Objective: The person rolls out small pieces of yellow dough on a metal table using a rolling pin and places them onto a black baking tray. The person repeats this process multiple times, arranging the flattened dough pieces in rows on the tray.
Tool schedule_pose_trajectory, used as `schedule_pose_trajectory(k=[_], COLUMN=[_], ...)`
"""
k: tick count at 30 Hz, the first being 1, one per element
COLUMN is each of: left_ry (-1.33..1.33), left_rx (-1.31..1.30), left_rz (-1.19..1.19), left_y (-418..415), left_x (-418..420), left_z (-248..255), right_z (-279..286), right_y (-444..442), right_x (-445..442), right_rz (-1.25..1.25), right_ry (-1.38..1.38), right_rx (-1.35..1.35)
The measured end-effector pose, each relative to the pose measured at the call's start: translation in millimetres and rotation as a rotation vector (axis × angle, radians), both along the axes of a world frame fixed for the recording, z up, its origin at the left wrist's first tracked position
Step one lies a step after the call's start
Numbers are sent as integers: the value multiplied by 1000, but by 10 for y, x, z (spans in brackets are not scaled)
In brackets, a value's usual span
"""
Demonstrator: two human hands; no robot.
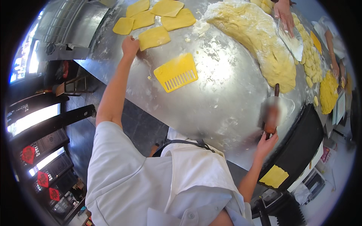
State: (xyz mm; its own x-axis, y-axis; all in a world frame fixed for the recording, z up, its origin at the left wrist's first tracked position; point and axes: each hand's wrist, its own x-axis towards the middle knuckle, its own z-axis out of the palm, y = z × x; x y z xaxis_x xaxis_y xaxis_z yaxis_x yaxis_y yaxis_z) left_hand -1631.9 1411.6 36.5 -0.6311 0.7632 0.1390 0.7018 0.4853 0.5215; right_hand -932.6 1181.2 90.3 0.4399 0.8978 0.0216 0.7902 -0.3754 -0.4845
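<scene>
My left hand (pixel 130 46), its fingers curled, is at the left edge of a flat yellow dough sheet (pixel 154 37); whether it pinches the edge is hidden. Several similar dough sheets (pixel 178 19) lie just beyond. In my right hand (pixel 267 144) is the near handle of a wooden rolling pin (pixel 272 115), whose middle is blurred, at the right part of the steel table. Between my hands lies a yellow slotted dough piece (pixel 176 72) with a row of parallel cuts along its near edge. A long, floured dough mass (pixel 254 39) stretches beyond the pin.
Another person's hand (pixel 284 17) rests on a scraper (pixel 291 39) beside small dough lumps (pixel 311 62). A co-worker's hands touch yellow dough (pixel 328 91) at far right. A black tray (pixel 299 147) bearing a dough sheet (pixel 274 176) adjoins the table's right edge. A metal machine (pixel 70 25) stands upper left.
</scene>
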Motion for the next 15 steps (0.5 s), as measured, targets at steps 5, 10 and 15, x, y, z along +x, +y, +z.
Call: schedule_pose_trajectory(k=[5, 10, 15], left_ry=[-333, -708, -54], left_rx=[-415, -249, 9], left_rz=[-23, 11, -176], left_y=[473, 440, 122], left_x=[-123, -147, 181], left_z=[135, 28, 75], right_z=[-260, -440, -353], right_y=[103, 34, 110], right_x=[38, -37, -104], right_rz=[-232, -274, -203], right_ry=[-214, -273, -251], right_rx=[-20, 107, 117])
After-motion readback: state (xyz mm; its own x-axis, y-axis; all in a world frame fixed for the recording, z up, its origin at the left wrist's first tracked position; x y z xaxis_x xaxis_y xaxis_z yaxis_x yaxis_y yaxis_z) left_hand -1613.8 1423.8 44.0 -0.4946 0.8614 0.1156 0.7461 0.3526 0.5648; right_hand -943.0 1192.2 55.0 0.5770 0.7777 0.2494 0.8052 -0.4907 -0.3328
